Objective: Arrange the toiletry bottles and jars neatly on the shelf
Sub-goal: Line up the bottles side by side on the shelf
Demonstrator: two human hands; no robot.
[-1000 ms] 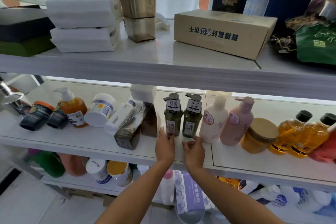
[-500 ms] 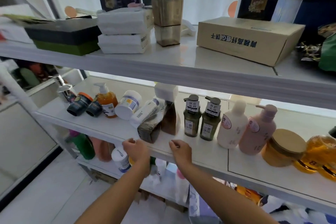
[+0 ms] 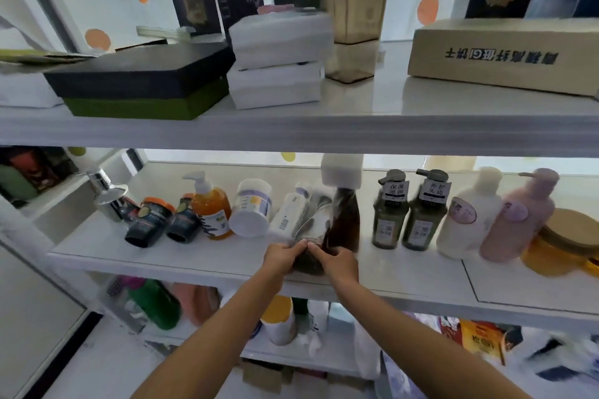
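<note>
On the glossy white middle shelf [image 3: 194,256], near its front edge: a dark half-transparent bottle [image 3: 306,266] lying on its side, round base toward the camera, outline blurred. Held at this near end from both sides. Left hand [image 3: 281,257] curled round its left flank, right hand [image 3: 338,261] curled round its right flank, fingertips of both almost meeting on top. Rest of the bottle reaching away from the hands toward the back of the shelf, close beside a white tube [image 3: 290,214] with a barcode, also lying down.

Just right of the grip, maybe touching the right hand, cannot tell: a tall brown bottle [image 3: 346,223] with a big square white cap, smooth plastic.

Further right, upright in a row: two olive-green pump bottles [image 3: 389,217] with paper labels, a rounded white bottle [image 3: 466,227], a matte pink pump bottle [image 3: 518,220], an amber jar [image 3: 564,243] with a flat wooden lid.

To the left of the hands: a white jar [image 3: 252,207] on its side, an orange pump bottle [image 3: 210,210] standing, two dark jars [image 3: 147,220] with orange lids, tipped over.
</note>
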